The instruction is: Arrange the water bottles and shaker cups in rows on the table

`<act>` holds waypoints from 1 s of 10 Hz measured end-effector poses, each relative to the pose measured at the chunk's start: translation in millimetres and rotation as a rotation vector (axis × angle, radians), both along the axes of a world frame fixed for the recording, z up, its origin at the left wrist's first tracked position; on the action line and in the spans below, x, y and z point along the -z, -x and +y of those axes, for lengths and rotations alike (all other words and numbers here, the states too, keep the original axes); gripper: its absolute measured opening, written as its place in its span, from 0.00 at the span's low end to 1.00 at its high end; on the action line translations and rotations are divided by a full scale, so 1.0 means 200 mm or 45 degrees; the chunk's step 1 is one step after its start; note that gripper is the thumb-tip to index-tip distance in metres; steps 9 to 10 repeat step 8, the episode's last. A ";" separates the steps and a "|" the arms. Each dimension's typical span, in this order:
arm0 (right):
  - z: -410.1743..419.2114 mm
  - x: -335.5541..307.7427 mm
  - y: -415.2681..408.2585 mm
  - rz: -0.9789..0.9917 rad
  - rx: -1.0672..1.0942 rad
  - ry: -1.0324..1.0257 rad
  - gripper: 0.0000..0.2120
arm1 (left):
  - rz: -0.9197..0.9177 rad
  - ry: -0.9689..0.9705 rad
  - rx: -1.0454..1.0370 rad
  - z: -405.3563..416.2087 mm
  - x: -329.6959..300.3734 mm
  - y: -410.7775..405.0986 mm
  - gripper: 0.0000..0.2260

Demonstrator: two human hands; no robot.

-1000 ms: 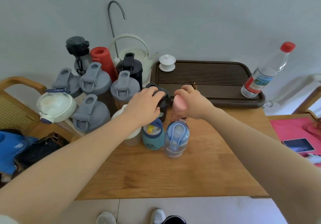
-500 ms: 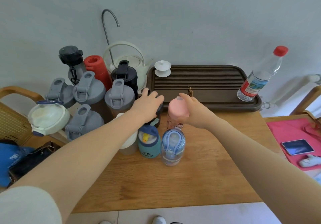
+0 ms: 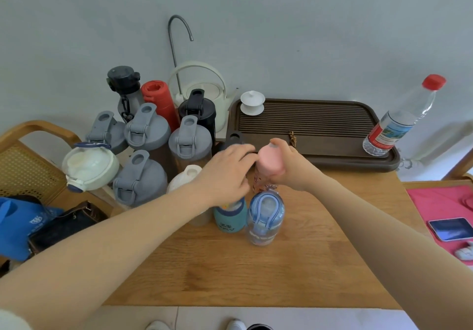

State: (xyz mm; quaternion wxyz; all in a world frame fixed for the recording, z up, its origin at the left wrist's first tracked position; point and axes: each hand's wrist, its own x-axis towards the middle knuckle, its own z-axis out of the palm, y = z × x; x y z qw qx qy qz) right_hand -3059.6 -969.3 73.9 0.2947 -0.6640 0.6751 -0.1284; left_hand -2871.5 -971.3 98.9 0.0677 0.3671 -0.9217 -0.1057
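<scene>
Pink-capped bottle in right hand

Right hand around pink-capped bottle, left hand on black-lidded cup, wooden table.

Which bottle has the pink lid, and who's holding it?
The pink-capped bottle, gripped by the right hand near the tea tray. It alone has a pink cap; the others have grey, black, red, white or blue tops.
</scene>
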 end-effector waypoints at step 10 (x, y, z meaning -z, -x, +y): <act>0.28 -0.09 0.05 0.257 -0.059 0.017 0.44 | -0.148 0.029 -0.109 0.23 0.14 0.17 0.39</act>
